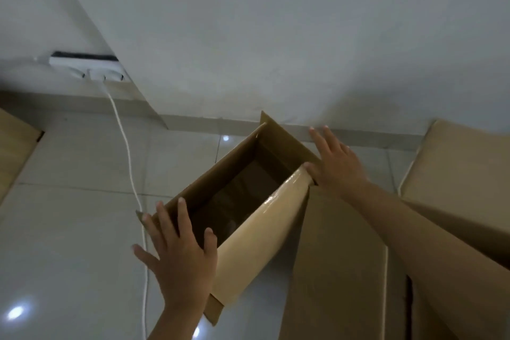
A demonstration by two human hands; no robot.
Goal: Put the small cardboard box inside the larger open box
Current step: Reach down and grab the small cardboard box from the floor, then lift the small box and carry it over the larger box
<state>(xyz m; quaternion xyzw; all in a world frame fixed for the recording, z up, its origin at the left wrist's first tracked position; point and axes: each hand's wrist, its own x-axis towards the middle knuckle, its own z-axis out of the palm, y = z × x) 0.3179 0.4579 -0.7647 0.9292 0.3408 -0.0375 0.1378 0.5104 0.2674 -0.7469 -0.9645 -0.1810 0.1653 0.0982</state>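
Your spread hands, left (179, 259) and right (335, 163), brace opposite ends of the open cardboard box (209, 174); nothing pinched.

Floor (69, 229): glossy pale grey tiles, thin grout lines, a few bright light reflections, meeting a low skirting strip along the white wall. On it: open cardboard box (209, 174), set at an angle to the wall, flaps up, one long flap taped glossy and folded outward. Just beside it on the right, a bigger cardboard box (339, 257), the two touching or nearly so. Another cardboard piece (16, 143) at the far left edge, cropped. A white cable (129, 163) runs down from a white power strip (88, 70) near the wall and trails across the tiles past the open box's left corner.
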